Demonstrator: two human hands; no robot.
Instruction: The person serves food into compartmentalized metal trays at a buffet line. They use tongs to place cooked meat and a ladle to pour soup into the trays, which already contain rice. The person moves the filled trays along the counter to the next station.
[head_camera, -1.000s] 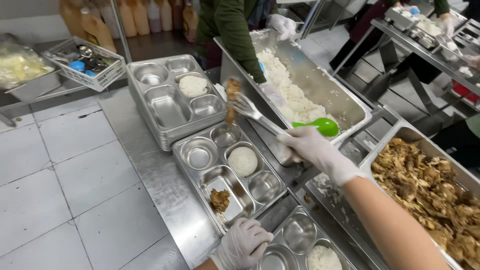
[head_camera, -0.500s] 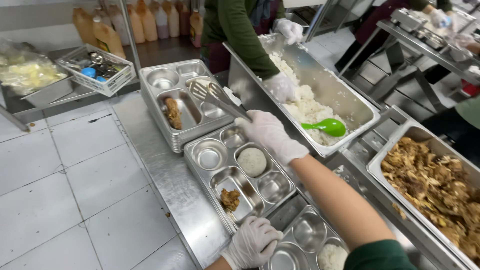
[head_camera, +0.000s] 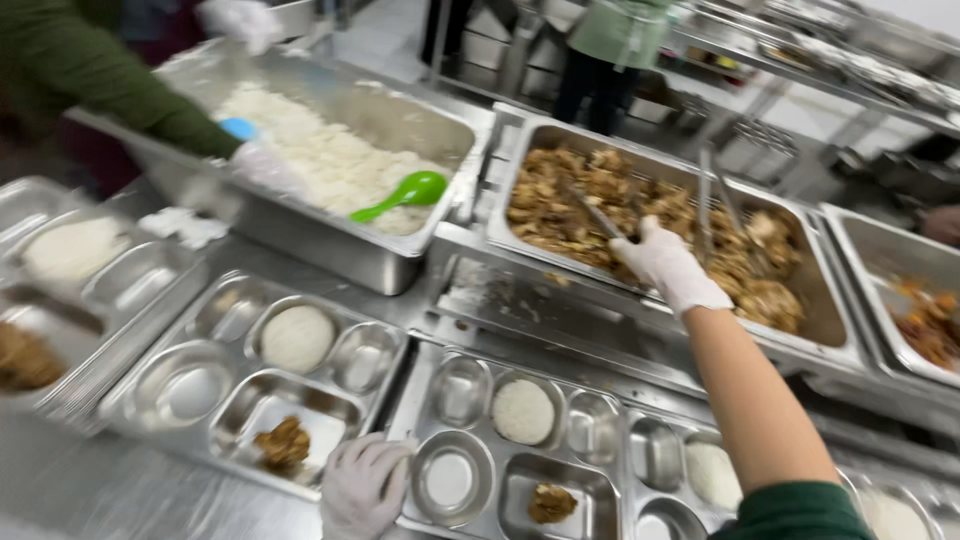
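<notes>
My right hand (head_camera: 668, 264), in a white glove, grips metal tongs (head_camera: 600, 215) whose tips dip into the brown cooked meat in a large steel pan (head_camera: 830, 330). My left hand (head_camera: 362, 486), also gloved, rests on the near corner of a steel compartment tray (head_camera: 500, 440) that holds a round rice mound (head_camera: 523, 410) and a bit of meat (head_camera: 549, 503). Just to the left sits another compartment tray (head_camera: 200, 390) with a rice mound (head_camera: 296, 338) and meat (head_camera: 283, 444).
A co-worker's green-sleeved arm and gloved hand (head_camera: 262, 166) reach over a deep pan of white rice (head_camera: 340, 160) with a green spoon (head_camera: 405, 194) in it. More filled trays (head_camera: 70, 250) lie at left, another food pan (head_camera: 925, 310) at right. People stand beyond the counter.
My right hand with the tongs has swung from the trays at left across to the meat pan at right. My view has followed rightward. My left hand stays on the tray.
</notes>
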